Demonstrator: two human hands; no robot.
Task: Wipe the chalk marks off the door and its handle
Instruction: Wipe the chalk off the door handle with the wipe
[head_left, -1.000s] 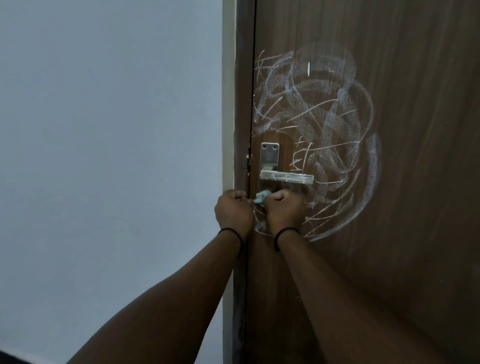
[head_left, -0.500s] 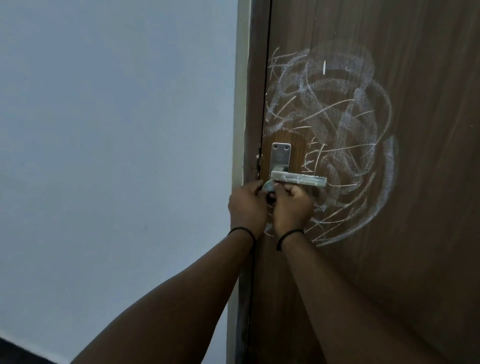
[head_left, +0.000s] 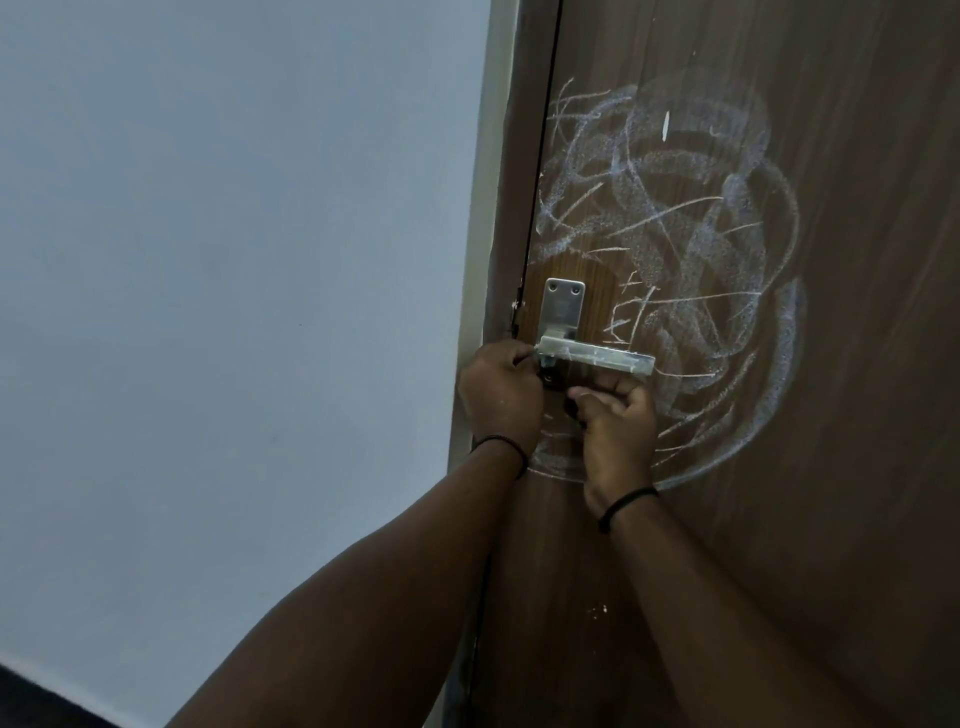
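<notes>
Curled tight at the left end of the handle (head_left: 597, 356), left hand (head_left: 501, 397) seems to pinch something small against the metal, too hidden to name. Right hand (head_left: 615, 421), fingers also curled, tucked just under the lever, grip contents unclear. Probably placed so to rub the handle's underside first. Above and to the right, sprawling across the door (head_left: 857, 364), chalk marks (head_left: 675, 249) not yet wiped.
</notes>
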